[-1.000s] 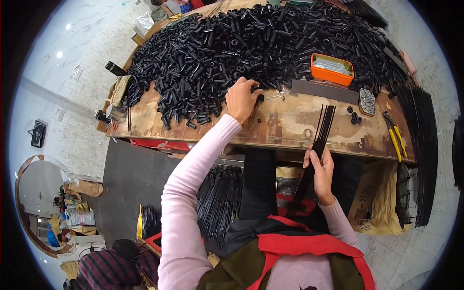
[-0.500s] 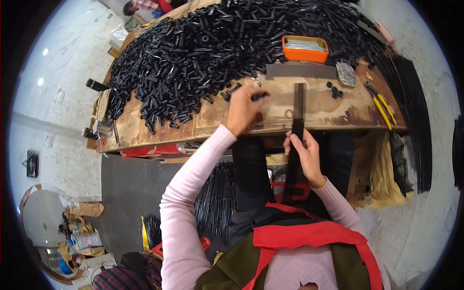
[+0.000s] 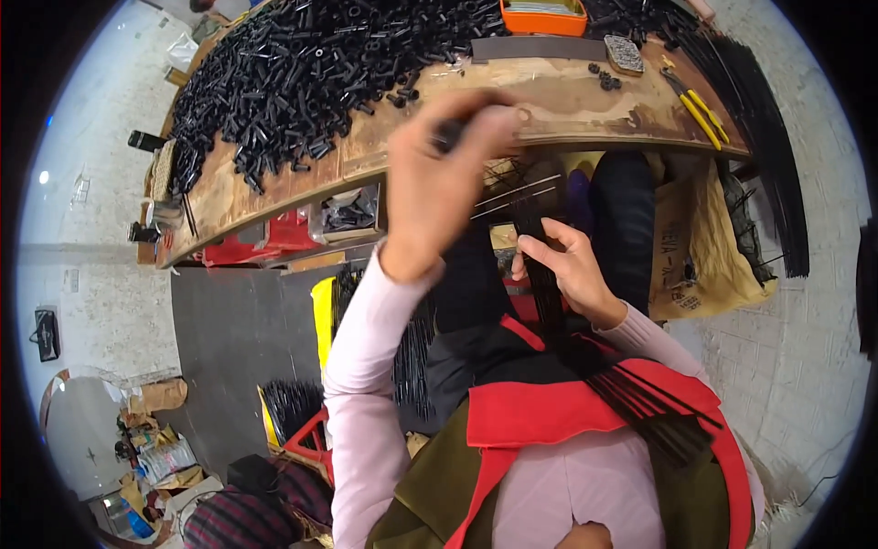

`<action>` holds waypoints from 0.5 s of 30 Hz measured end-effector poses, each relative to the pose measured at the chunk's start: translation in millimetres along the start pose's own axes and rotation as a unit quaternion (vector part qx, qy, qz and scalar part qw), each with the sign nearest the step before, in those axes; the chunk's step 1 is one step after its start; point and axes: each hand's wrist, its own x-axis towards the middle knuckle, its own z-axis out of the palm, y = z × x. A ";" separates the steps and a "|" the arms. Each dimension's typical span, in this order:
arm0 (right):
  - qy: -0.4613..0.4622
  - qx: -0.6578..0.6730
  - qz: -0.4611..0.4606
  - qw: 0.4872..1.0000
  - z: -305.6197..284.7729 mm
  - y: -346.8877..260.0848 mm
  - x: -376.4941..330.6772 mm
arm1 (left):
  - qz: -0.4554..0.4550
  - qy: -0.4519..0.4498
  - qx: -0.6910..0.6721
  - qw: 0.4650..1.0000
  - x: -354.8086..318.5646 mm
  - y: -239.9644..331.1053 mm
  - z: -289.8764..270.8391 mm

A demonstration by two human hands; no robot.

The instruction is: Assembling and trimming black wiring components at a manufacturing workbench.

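Note:
My left hand (image 3: 434,178), smeared by motion, is raised in front of the table edge. Its fingers curl around a small black tube-like part (image 3: 446,135), whose exact shape is blurred. Lower and to the right, my right hand (image 3: 572,270) grips a bundle of thin black rods (image 3: 549,306) between thumb and fingers. The bundle runs down over my lap, and its lower ends fan out across the red-trimmed apron (image 3: 540,407). Its upper end lies below the table edge, partly covered by my left hand.
A heap of black tube parts (image 3: 302,91) covers the far left of the wooden table (image 3: 567,105). Yellow-handled pliers (image 3: 700,117), an orange tin (image 3: 544,20) and long black rods (image 3: 764,156) lie to the right. More rods (image 3: 412,366) stand below left.
The rod bundle has come back from the tabletop toward my body, and its ends now spread over the apron. My left hand has moved off the table. The whole view has shifted.

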 end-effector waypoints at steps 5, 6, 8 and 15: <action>0.017 -0.027 -0.010 0.999 20.5 10.3 -6.9 | -0.155 0.174 -0.238 0.943 -48.5 -113.2 -35.6; 0.021 -0.053 -0.010 0.998 21.5 11.8 -3.5 | -0.135 0.193 -0.234 0.943 -50.5 -111.3 -31.2; 0.026 -0.091 -0.027 0.995 25.7 18.9 -1.6 | -0.104 0.235 -0.220 0.941 -52.6 -117.3 -27.9; 0.027 -0.052 -0.020 0.998 44.7 24.2 4.0 | -0.043 0.331 -0.244 0.911 -51.9 -114.0 -19.2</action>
